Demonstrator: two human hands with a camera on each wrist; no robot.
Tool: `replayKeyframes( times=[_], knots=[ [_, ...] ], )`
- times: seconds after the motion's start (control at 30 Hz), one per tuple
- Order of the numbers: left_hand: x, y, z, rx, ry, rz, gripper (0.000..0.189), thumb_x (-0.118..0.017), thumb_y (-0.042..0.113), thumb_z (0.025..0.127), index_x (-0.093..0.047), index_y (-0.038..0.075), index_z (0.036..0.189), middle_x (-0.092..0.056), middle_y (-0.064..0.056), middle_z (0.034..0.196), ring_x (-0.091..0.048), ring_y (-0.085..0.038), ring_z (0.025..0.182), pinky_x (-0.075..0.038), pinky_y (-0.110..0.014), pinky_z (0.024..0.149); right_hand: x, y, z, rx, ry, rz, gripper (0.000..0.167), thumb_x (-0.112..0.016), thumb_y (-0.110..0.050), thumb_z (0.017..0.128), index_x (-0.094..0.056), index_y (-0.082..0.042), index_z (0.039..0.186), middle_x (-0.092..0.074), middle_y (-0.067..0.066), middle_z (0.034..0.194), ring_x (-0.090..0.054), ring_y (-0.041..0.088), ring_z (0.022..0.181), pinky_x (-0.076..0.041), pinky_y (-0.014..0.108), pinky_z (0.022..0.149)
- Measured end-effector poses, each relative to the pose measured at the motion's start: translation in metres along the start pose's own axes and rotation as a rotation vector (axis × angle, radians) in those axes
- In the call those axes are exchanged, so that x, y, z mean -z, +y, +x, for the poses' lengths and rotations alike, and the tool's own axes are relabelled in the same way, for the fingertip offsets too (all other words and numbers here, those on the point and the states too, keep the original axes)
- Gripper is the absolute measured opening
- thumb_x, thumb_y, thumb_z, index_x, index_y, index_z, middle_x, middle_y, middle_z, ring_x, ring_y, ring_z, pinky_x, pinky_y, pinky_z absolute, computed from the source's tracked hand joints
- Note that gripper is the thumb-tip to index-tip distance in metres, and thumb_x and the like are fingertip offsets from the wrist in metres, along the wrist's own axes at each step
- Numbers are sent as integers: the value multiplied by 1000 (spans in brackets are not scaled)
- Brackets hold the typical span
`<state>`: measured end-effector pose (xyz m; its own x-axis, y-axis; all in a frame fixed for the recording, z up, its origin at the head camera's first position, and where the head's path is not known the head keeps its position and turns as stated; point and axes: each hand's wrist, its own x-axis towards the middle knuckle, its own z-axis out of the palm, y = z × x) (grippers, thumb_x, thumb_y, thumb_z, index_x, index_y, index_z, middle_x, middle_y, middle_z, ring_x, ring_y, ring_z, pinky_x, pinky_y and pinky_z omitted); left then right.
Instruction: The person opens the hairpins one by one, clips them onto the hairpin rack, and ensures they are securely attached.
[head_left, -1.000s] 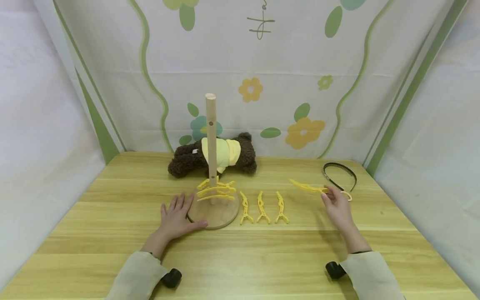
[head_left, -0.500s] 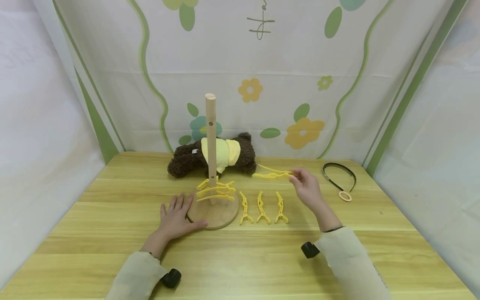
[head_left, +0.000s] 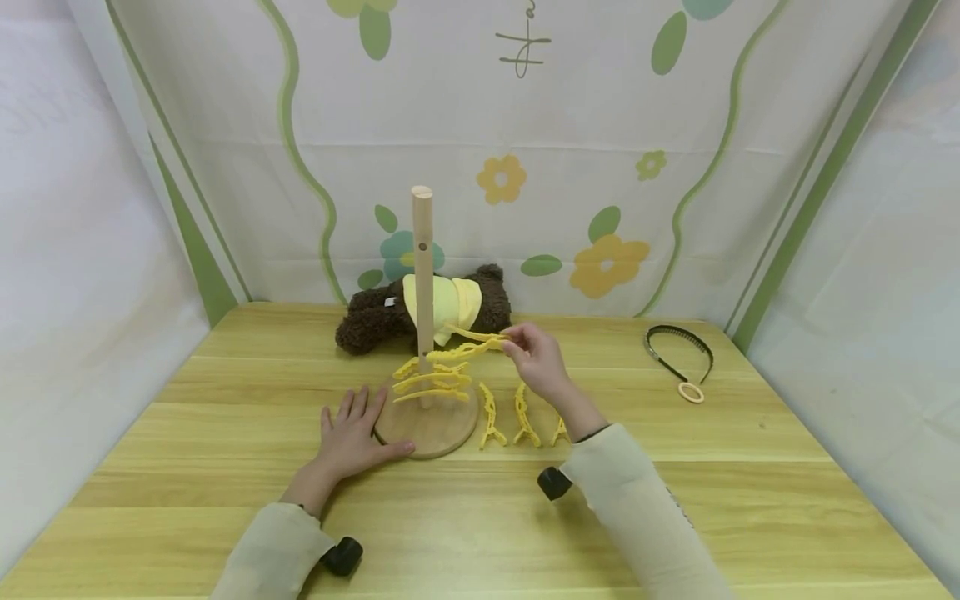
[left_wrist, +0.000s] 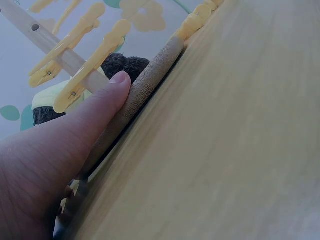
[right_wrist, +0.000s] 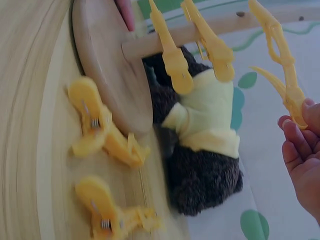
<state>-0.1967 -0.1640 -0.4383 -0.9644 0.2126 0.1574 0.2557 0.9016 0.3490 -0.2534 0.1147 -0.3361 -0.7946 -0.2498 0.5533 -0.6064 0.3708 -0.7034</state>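
Note:
A wooden post point(head_left: 423, 287) stands upright on a round wooden base point(head_left: 438, 437). Several yellow hair clips point(head_left: 432, 382) are clamped across its lower part. My left hand point(head_left: 352, 437) lies with spread fingers at the base's left side, and the thumb point(left_wrist: 112, 95) rests on its rim. Between thumb and fingers, my right hand point(head_left: 542, 364) pinches another yellow hair clip point(right_wrist: 289, 72) by its tail end. That clip's arms are spread apart and point left, close to the post just above the clamped clips. Whether it touches the post cannot be told.
Three loose yellow clips lie in a row right of the base, among them a near clip point(head_left: 490, 417); the right forearm partly covers the farthest. Behind the post lies a brown teddy bear point(head_left: 491, 308) in a yellow shirt. A black headband point(head_left: 705, 350) and a beige ring point(head_left: 691, 392) lie at the right.
My right hand has carried the yellow hair clip leftward from beside the headband to the post, and the clip's arms have spread apart. The left hand has stayed on the base.

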Motion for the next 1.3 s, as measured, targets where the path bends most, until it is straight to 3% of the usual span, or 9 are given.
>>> replayKeyframes(
  times=[0.13, 0.3, 0.57, 1.3],
  knots=[
    [-1, 0, 0, -2, -1, -1, 101, -48, 73, 64, -18, 12, 139, -15, -22, 139, -8, -41, 124, 1, -63, 88, -12, -23, 3, 64, 0, 54, 7, -56, 9, 78, -56, 11, 85, -55, 17, 73, -51, 26, 64, -43, 30, 57],
    [-1, -1, 0, 0, -2, -4, 101, -48, 73, 64, -18, 12, 139, -14, -22, 139, -8, -41, 124, 1, -63, 88, -22, -36, 4, 57, -10, 87, 6, -55, 11, 78, -56, 12, 84, -54, 19, 72, -51, 28, 63, -42, 29, 56],
    [0, -1, 1, -3, -2, -2, 101, -48, 73, 64, -19, 11, 139, -15, -23, 138, -8, -42, 124, 1, -64, 87, -32, -39, 5, 64, -19, 137, 7, -55, 11, 78, -56, 13, 85, -54, 21, 74, -50, 30, 63, -43, 37, 57],
    [-1, 1, 1, -1, 5, 17, 102, -47, 74, 64, -20, 11, 139, -16, -23, 138, -9, -42, 123, -1, -64, 87, -33, -43, 3, 28, -88, 113, 18, -55, 9, 79, -54, 14, 97, -55, 23, 85, -53, 34, 75, -44, 42, 68]
  ],
)
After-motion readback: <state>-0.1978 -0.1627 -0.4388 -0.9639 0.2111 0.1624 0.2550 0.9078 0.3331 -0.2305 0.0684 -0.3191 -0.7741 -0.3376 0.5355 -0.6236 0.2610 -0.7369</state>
